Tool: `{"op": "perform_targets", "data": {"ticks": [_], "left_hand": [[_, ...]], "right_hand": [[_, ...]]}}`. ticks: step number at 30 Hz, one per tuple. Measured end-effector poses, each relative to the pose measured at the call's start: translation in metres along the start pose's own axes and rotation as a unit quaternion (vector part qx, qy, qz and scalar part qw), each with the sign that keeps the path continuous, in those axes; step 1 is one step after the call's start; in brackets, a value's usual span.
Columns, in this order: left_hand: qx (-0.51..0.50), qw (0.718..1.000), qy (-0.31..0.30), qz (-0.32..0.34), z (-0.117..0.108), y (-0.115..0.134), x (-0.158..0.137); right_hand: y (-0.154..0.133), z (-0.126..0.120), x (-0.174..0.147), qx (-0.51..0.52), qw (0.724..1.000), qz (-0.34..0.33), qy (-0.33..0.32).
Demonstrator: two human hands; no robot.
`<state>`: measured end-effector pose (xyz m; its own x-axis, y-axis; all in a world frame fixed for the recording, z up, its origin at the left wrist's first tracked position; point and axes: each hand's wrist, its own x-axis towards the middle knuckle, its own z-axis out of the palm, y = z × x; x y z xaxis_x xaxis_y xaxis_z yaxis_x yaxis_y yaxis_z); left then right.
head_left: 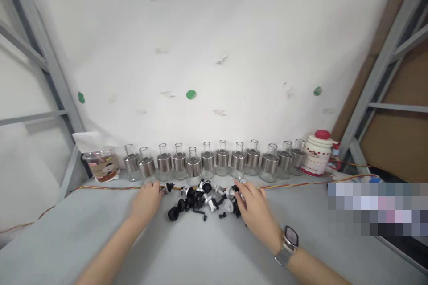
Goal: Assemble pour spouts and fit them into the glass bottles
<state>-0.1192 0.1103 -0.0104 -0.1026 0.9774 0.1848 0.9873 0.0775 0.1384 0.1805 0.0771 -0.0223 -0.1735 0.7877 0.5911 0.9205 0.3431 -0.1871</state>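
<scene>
My left hand [147, 200] is at the left of a heap of small parts, its fingers curled and closed on a black and silver pour spout [169, 187]. At the heap's right side my right hand [256, 207], with a watch on its wrist, rests with thumb and forefinger apart against the parts. The heap holds silver pour spouts [210, 202], black caps [173, 213], a clear disc-like piece [228, 206] and small black bits [222, 216]. My right fingers hide some of it. Behind stand several glass bottles [193, 167] with metal bands, upright and uncapped.
A twisted red and yellow cord [294, 185] crosses the grey table [187, 258] behind my hands. A lidded drink cup [101, 167] stands at the left; a white jar with a red lid [316, 156] stands right. Grey metal frames [377, 80] flank the white wall.
</scene>
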Motion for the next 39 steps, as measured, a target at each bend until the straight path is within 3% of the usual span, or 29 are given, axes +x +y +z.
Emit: {"op": "perform_targets", "data": {"ticks": [5,9,14,15,16,18,20,27,34,39], "left_hand": [[-0.133,0.991,0.014,-0.016,-0.001,0.005,0.002],[-0.295,0.955,-0.008,0.016,-0.013,0.024,-0.007],[-0.436,0.884,-0.137,0.093,-0.024,0.06,-0.038],[-0.464,0.864,-0.167,0.104,-0.023,0.065,-0.044],[-0.522,0.819,-0.212,0.11,-0.021,0.069,-0.049],[-0.579,0.764,-0.261,0.113,-0.014,0.074,-0.056],[-0.594,0.745,-0.284,0.11,-0.006,0.076,-0.059],[-0.585,0.75,-0.29,0.103,0.003,0.08,-0.061],[-0.503,0.83,-0.187,0.151,-0.002,0.086,-0.071],[-0.438,0.873,-0.124,0.178,-0.003,0.081,-0.07]], "right_hand": [[0.0,-0.001,0.0,0.006,1.0,0.01,-0.017],[-0.007,-0.005,-0.003,0.067,0.998,-0.004,-0.012],[-0.026,-0.016,-0.011,0.14,0.986,-0.067,-0.056],[-0.029,-0.018,-0.012,0.142,0.984,-0.083,-0.063],[-0.031,-0.019,-0.012,0.141,0.982,-0.102,-0.07],[-0.034,-0.021,-0.012,0.134,0.977,-0.14,-0.088],[-0.034,-0.021,-0.012,0.13,0.971,-0.17,-0.106],[-0.031,-0.016,-0.013,0.15,0.964,-0.165,-0.146],[-0.034,-0.017,-0.017,0.171,0.963,-0.134,-0.157],[-0.035,-0.023,-0.016,0.19,0.962,-0.114,-0.162]]}}
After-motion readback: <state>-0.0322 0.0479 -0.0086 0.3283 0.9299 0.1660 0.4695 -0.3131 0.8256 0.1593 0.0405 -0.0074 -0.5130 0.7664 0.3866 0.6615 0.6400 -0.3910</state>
